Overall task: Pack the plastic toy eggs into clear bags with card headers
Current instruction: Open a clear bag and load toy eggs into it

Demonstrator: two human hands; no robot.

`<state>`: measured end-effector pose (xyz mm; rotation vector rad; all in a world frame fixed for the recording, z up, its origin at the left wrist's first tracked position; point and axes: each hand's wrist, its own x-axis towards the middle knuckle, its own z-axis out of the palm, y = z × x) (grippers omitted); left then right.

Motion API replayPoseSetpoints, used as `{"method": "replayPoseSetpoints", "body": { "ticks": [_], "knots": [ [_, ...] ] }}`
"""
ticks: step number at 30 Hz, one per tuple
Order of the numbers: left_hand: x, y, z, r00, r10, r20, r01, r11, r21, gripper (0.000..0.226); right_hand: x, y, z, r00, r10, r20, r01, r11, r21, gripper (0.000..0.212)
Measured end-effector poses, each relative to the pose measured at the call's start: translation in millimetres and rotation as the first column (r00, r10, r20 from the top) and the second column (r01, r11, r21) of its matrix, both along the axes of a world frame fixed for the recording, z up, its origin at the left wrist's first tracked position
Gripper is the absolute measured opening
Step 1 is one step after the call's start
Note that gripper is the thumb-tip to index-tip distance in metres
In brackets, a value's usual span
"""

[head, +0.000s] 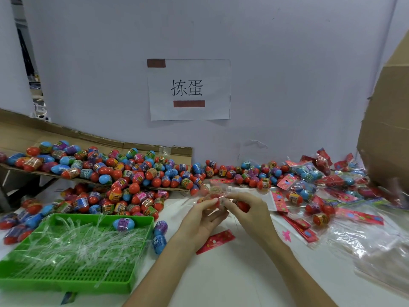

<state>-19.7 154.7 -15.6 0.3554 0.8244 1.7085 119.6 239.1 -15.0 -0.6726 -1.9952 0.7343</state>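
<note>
1. Head view, hard to read: the clear bag [215,193] between your hands is smeared by motion. You can make out red eggs [204,191] inside it, but not how many.
2. The far right is blurred too. The cardboard box [389,129] there is cut off by the frame edge, and the packed bags [309,173] below it run together into red and blue patches.
3. The clear film [358,242] at lower right is glare and creases; you cannot tell single bags apart.
4. Your left hand [200,214] has its fingers curled up around the lower end of the clear bag, gripping it from beneath.
5. Your right hand [250,212] pinches the same bag from the other side. A red egg [242,206] sits at its fingertips, probably inside the film, though the blur leaves that unsure.
6. The bag is held above the white table [221,280], just in front of the loose egg pile [132,173], which spills off a cardboard sheet [66,134].
7. A red card header [215,241] lies flat on the table below your hands.
8. More headers [298,227] are stacked just to your right.
9. The green tray [66,285] on your left holds clear plastic strips [84,240] and one blue egg [124,223].
</note>
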Motion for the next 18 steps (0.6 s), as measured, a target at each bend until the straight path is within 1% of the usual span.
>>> {"method": "replayPoseSetpoints", "body": {
  "ticks": [2, 4, 7, 9, 10, 13, 14, 16, 18],
  "knots": [
    [0.3, -0.3, 0.3, 1.0, -0.008, -0.019, 0.008, 1.0, -0.016, 0.02, -1.7, -0.7, -0.8, 0.999, 0.039, 0.039, -0.038, 0.999, -0.023, 0.021],
    [0.5, -0.9, 1.0, 0.999, -0.023, -0.032, 0.022, 0.999, -0.024, 0.02, -3.3, -3.3, -1.6, 0.997, 0.064, 0.032, -0.062, 0.997, -0.051, 0.026],
    [2.1, -1.8, 1.6, 0.998, -0.053, -0.035, 0.053, 0.998, -0.02, 0.021, -3.0, -5.0, -0.3, 0.996, 0.09, -0.027, -0.092, 0.993, -0.078, 0.016],
    [2.7, -1.9, 2.4, 0.997, -0.059, -0.047, 0.059, 0.998, -0.02, 0.022, -1.9, -4.1, 1.4, 0.994, 0.106, -0.04, -0.11, 0.989, -0.104, 0.013],
    [2.6, -1.8, 2.7, 0.997, -0.055, -0.051, 0.054, 0.998, -0.02, 0.022, -1.6, -3.5, 2.0, 0.991, 0.124, -0.051, -0.129, 0.982, -0.135, 0.015],
    [1.0, -0.7, 2.7, 0.999, -0.021, -0.044, 0.02, 1.0, -0.022, 0.022, -1.3, -3.6, 4.2, 0.98, 0.158, -0.121, -0.183, 0.954, -0.237, 0.031],
    [0.4, -0.7, 2.5, 0.999, -0.015, -0.037, 0.014, 1.0, -0.023, 0.021, -1.0, -3.9, 4.6, 0.978, 0.154, -0.141, -0.185, 0.95, -0.249, 0.032],
    [0.1, -0.9, 2.3, 1.0, -0.019, -0.025, 0.018, 0.999, -0.026, 0.018, -0.7, -4.8, 5.4, 0.976, 0.141, -0.168, -0.181, 0.95, -0.255, 0.028],
    [0.7, -1.2, 2.3, 0.999, -0.026, -0.02, 0.025, 0.999, -0.037, 0.018, -1.1, -4.7, 5.4, 0.982, 0.113, -0.154, -0.147, 0.962, -0.229, 0.022]
  ]
}}
